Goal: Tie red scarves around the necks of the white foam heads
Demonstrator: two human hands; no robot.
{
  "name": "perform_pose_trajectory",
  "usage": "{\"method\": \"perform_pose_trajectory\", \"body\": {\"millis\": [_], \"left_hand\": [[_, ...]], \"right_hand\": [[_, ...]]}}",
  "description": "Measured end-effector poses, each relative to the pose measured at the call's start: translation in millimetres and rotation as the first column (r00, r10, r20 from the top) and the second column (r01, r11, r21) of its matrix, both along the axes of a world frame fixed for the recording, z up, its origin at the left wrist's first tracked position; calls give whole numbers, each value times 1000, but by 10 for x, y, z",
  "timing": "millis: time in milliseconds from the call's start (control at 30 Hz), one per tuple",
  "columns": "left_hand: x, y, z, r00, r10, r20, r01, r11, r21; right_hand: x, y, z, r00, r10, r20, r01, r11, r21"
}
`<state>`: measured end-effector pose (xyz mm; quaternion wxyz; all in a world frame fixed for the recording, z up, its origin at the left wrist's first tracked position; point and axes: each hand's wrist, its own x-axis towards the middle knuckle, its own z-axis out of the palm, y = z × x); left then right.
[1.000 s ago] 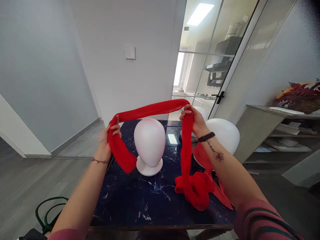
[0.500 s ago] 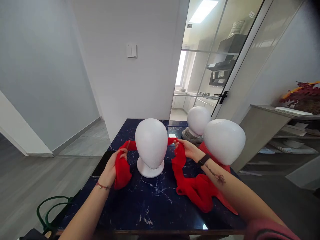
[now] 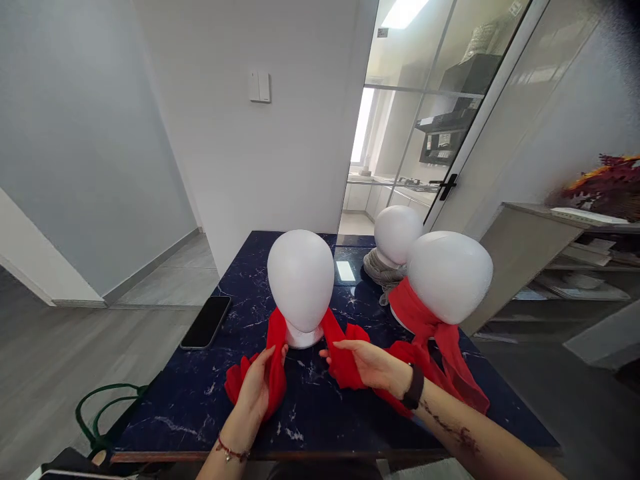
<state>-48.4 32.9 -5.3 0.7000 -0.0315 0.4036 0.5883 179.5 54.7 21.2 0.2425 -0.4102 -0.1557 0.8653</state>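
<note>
A white foam mannequin head (image 3: 301, 277) stands upright in front of me on its round base. A red scarf (image 3: 277, 333) passes behind its neck, and both ends come forward, one on each side. The left end is gripped by my left hand (image 3: 256, 383), thumb on top, with bunched cloth hanging around the palm. My right hand (image 3: 373, 363) has its fingers curled about the other end, right of the base. That end's loose cloth runs under my right wrist, where part of it is hidden.
Right of my hand, another mannequin head (image 3: 450, 277) wears a tied red scarf (image 3: 417, 310). Behind it, a third head (image 3: 399, 233) has a grey scarf (image 3: 383, 270). A black phone (image 3: 206, 323) lies on the dark blue marbled table (image 3: 250, 267) at left.
Both hands have come toward me and closer together, drawing the scarf ends forward around the neck. The phone and the tied scarf at right now show more fully.
</note>
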Motion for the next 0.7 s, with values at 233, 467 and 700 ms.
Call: {"method": "perform_pose_trajectory", "body": {"millis": [233, 467, 700], "left_hand": [[56, -224, -219, 787, 81, -611, 48, 980, 192], [-95, -545, -134, 412, -46, -910, 460, 873, 164], [-21, -493, -69, 463, 28, -886, 433, 865, 254]], "right_hand": [[-440, -112, -68, 992, -68, -106, 70, 997, 14], [-576, -219, -20, 991, -130, 35, 107, 918, 382], [-513, -297, 113, 987, 62, -148, -39, 988, 150]]}}
